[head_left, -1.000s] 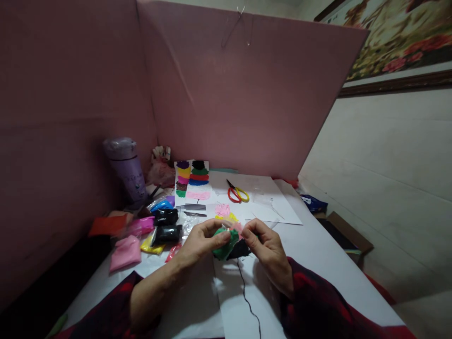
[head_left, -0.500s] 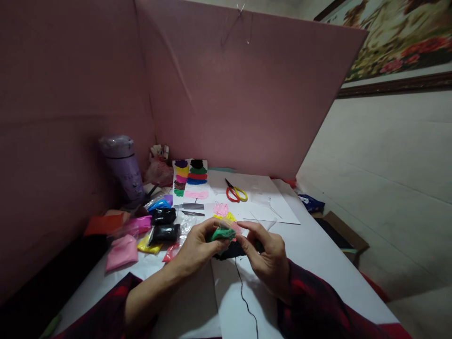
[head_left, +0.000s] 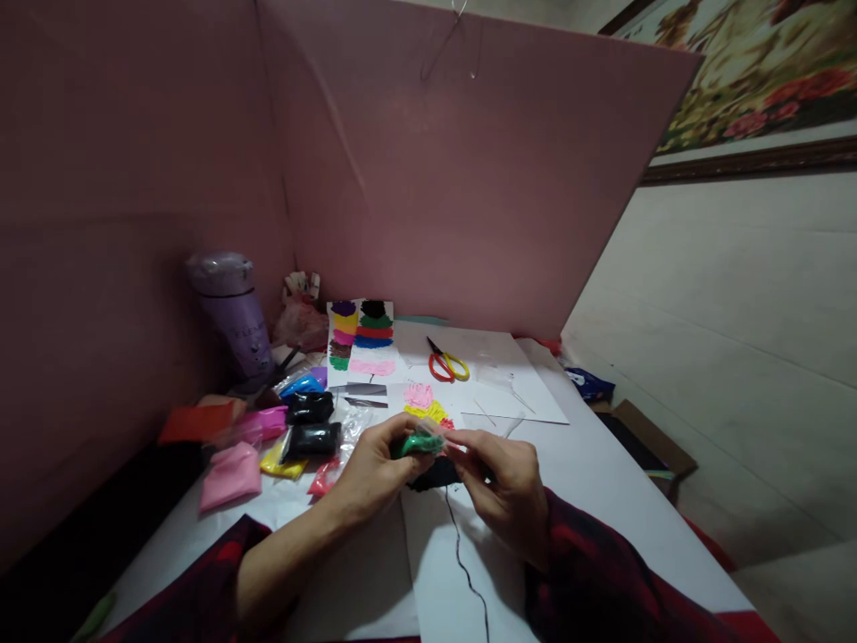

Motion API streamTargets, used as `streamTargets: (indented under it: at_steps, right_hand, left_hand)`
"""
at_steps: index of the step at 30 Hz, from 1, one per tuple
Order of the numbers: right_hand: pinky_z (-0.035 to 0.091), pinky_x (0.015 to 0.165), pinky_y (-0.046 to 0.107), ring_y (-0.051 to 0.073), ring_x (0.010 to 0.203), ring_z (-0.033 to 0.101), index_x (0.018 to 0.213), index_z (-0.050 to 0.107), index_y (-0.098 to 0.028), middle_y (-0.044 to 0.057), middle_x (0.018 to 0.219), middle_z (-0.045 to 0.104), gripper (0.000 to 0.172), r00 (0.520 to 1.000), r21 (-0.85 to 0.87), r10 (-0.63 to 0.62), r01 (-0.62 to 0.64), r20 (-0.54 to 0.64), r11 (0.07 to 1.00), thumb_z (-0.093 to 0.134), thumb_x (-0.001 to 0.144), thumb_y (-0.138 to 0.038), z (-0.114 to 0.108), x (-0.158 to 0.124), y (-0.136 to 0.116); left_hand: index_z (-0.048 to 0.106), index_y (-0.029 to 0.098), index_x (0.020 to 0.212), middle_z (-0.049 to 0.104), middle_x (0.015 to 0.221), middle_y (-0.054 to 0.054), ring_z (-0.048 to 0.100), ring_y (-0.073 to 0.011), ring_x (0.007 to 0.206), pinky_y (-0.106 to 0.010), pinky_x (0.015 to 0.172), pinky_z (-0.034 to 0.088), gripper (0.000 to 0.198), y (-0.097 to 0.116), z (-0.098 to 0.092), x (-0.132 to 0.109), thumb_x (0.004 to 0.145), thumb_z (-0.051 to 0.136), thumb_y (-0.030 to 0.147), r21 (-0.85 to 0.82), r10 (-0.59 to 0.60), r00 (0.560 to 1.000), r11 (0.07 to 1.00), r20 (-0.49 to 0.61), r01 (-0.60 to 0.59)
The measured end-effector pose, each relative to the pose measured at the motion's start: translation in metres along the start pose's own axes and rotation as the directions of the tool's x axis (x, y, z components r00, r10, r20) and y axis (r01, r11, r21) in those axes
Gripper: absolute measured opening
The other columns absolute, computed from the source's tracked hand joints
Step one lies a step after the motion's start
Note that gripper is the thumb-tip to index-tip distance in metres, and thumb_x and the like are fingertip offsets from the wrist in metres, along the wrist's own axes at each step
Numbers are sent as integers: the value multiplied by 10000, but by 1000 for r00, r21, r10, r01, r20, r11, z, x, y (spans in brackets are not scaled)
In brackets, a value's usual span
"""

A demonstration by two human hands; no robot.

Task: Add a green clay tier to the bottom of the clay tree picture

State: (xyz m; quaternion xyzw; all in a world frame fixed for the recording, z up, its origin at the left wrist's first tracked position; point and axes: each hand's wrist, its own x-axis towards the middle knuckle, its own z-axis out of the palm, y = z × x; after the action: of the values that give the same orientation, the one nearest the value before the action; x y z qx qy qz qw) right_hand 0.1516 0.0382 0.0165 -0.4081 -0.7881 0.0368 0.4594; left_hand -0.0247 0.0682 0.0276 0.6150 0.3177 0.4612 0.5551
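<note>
My left hand point(head_left: 375, 464) is closed around a small clear packet of green clay point(head_left: 420, 442). From the other side, my right hand point(head_left: 502, 478) pinches the packet's clear edge between thumb and fingertips. Below and behind the hands lies a white sheet with textured patches: a pink patch point(head_left: 419, 395), a yellow patch point(head_left: 428, 411) and a black patch point(head_left: 438, 475), plus some red partly hidden by my fingers. A wavy black line point(head_left: 461, 558) runs from the black patch toward me.
Clay packets lie at left, among them black point(head_left: 313, 442), pink point(head_left: 231, 478) and orange point(head_left: 194, 424). A purple tumbler point(head_left: 234, 321) stands behind them. Red-and-yellow scissors point(head_left: 447, 364) rest on white board point(head_left: 542, 393) beside a color chart point(head_left: 361, 339). A pink panel point(head_left: 435, 196) closes off the back.
My right fingertips have closed in on the packet's edge and now pinch it; before, the index finger and thumb were spread more apart. The packet has shifted slightly.
</note>
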Motion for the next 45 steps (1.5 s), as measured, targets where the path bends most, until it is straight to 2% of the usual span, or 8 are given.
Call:
streamTargets:
  at_steps: [7, 12, 18, 23, 30, 37, 42, 45]
  right_hand:
    - [425, 495, 249, 129, 479, 567, 972, 648, -189, 24, 641, 672, 142, 999, -76, 36, -37, -9, 996, 541, 882, -215, 1, 1, -1]
    - [414, 499, 237, 126, 468, 561, 1046, 628, -170, -4, 571, 628, 211, 994, -79, 105, -102, 39, 992, 533, 894, -280, 2, 1, -3]
    - [339, 453, 229, 106, 412, 453, 935, 620, -174, -48, 495, 508, 178, 972, -46, 230, -228, 53, 973, 567, 870, -330, 1, 5, -5]
    - [329, 475, 222, 99, 445, 439, 822, 579, -191, -57, 512, 479, 105, 962, 102, 239, -253, 136, 962, 550, 875, -276, 0, 6, -5]
    - [314, 483, 230, 104, 448, 423, 806, 611, -187, -60, 496, 462, 96, 951, 24, 269, -276, 151, 961, 594, 836, -277, -3, 8, -3]
    - [318, 491, 213, 89, 451, 398, 864, 623, -184, -75, 498, 445, 65, 932, 140, 251, -294, 262, 945, 574, 824, -201, -5, 10, -3]
    - [297, 482, 215, 91, 457, 353, 867, 621, -184, -78, 501, 407, 77, 909, 123, 247, -302, 337, 945, 567, 811, -180, -4, 11, -4]
    - [302, 473, 211, 94, 461, 363, 888, 632, -187, -76, 504, 413, 111, 908, 123, 239, -296, 344, 947, 587, 788, -165, -4, 10, -5]
  left_hand:
    - [683, 170, 829, 683, 817, -27, 596, -162, 752, -252, 706, 447, 137, 0, 0, -1, 703, 670, 119, 6, -4, 1000, 1000, 15, 4]
    - [694, 176, 863, 697, 890, -43, 614, -192, 844, -260, 757, 445, 122, -2, -1, -2, 744, 671, 166, 111, 42, 999, 993, 30, -45]
    - [691, 181, 843, 680, 802, -25, 593, -178, 766, -247, 690, 430, 106, -6, -4, -2, 744, 666, 156, 241, 51, 999, 969, 8, -52]
    - [687, 176, 836, 664, 778, -22, 576, -173, 743, -248, 679, 423, 96, -6, -5, -2, 744, 664, 166, 261, 39, 999, 965, -18, -33]
    - [679, 164, 812, 671, 784, -33, 584, -180, 744, -255, 681, 427, 92, -3, -4, -1, 730, 670, 205, 268, 46, 999, 963, -15, -40]
    - [662, 154, 816, 657, 777, -30, 577, -179, 735, -267, 680, 435, 122, -5, -4, -1, 699, 634, 179, 256, -5, 999, 967, 35, -4]
    - [659, 140, 836, 663, 798, -43, 576, -179, 755, -280, 698, 437, 130, -7, -5, -3, 725, 628, 198, 276, 9, 993, 960, 119, -41]
    - [658, 135, 817, 656, 780, -40, 564, -169, 731, -270, 671, 429, 131, -8, -4, -2, 695, 643, 181, 242, -10, 993, 970, 114, -18]
